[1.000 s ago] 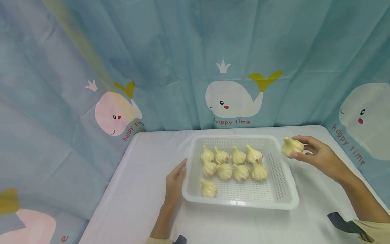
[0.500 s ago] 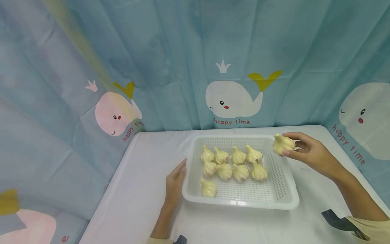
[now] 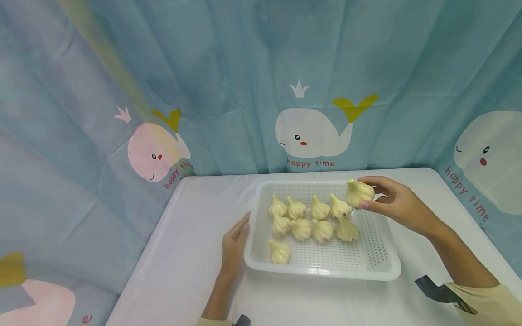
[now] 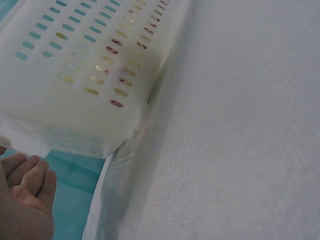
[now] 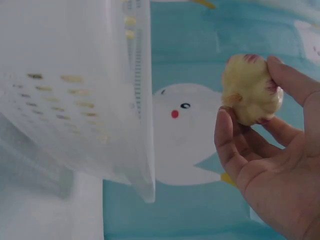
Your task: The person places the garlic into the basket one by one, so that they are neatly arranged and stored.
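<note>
In the head view, a bulb of garlic (image 3: 360,194) is pinched between the thumb and fingers of my right hand (image 3: 397,203), over the right back part of a white plastic basket (image 3: 322,273). The right wrist view shows this garlic bulb (image 5: 252,89) from its root side, with purple streaks, raised beside the basket wall (image 5: 75,60). Inside the basket sit several more garlic bulbs (image 3: 301,229), two rows at the back and a single one (image 3: 279,251) at front left. My left hand (image 3: 233,246) lies along the basket's left side, its fingers extended at the rim (image 4: 30,142).
Under the basket is a table with a white cloth (image 3: 183,253). Behind it hangs a blue curtain (image 3: 228,90) printed with whales. The front right of the basket floor (image 3: 326,258) shows bare slots.
My right hand has carried the garlic bulb leftward, from beyond the basket's right rim to above its inside. The left hand and the basket stay where they were.
</note>
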